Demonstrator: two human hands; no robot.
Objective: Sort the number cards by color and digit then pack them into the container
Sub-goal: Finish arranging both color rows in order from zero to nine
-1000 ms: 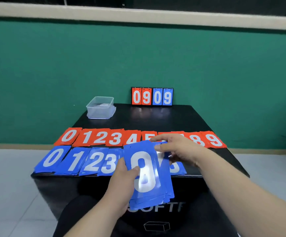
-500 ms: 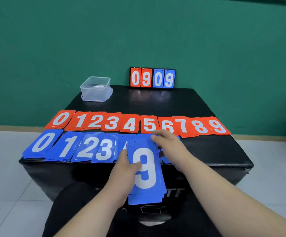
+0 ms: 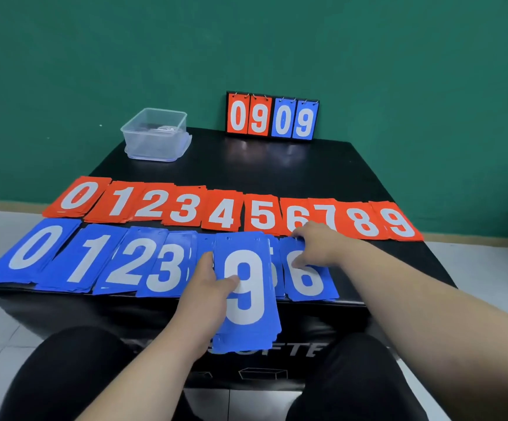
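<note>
A row of red number cards [image 3: 222,212] runs 0 to 9 across the black table [image 3: 292,168]. In front lies a blue row [image 3: 94,262] from 0 to 3, then partly hidden piles. My left hand [image 3: 208,288] grips a stack of blue cards [image 3: 246,296] with a 9 on top, held over the table's front edge. My right hand [image 3: 319,244] rests on the blue 6 pile [image 3: 310,281], fingers at its top edge and thumb on its face. The clear plastic container [image 3: 155,133] stands at the back left.
A small flip scoreboard [image 3: 272,117] reading 0909 stands at the table's back edge against the green wall. My dark-clad knees are below the table front. Grey floor lies to both sides.
My right hand has moved from the held stack to the right and laid a blue 6 card on the table. The camera view has tilted downward.
</note>
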